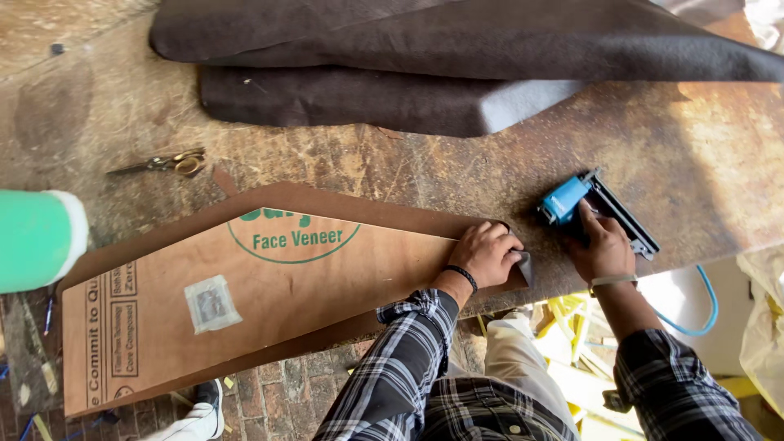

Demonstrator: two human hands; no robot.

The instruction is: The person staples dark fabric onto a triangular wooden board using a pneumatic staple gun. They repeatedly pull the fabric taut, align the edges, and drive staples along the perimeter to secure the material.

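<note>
left hand fist-pressed on brown fabric at the plywood panel tip, centre frame | right hand wrapped round blue staple gun, centre-right | panel looks stiff and light, best gripped by its edges; fabric floppy | scissors upper left

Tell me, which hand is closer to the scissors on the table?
The left hand. It presses on the pointed end of the plywood board, to the right of the scissors. The right hand is farther right, gripping the blue staple gun.
</note>
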